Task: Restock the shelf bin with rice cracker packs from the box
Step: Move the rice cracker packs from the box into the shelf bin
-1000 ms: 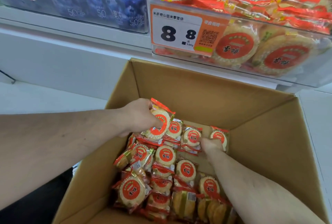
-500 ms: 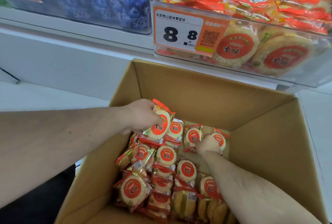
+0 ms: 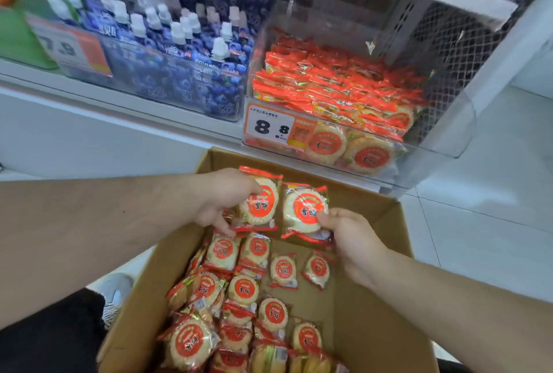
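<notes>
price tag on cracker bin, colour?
Orange price tag with white panel, black digits; head view.

Two hands, the left hand (image 3: 223, 202) and the right hand (image 3: 354, 241), each hold one rice cracker pack, two packs (image 3: 260, 202) lifted in all. One cardboard box (image 3: 374, 312) holds more than a dozen loose packs (image 3: 244, 290). Two price tags (image 3: 269, 127) show on one shelf (image 3: 89, 85).

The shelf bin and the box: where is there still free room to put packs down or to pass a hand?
In the shelf bin, room remains above the stacked packs, up to the shelf overhead. In the box, bare cardboard floor shows on the right, between the loose packs and the right wall. The box's left side is crowded. Left hand and right hand each hold a pack.
</notes>
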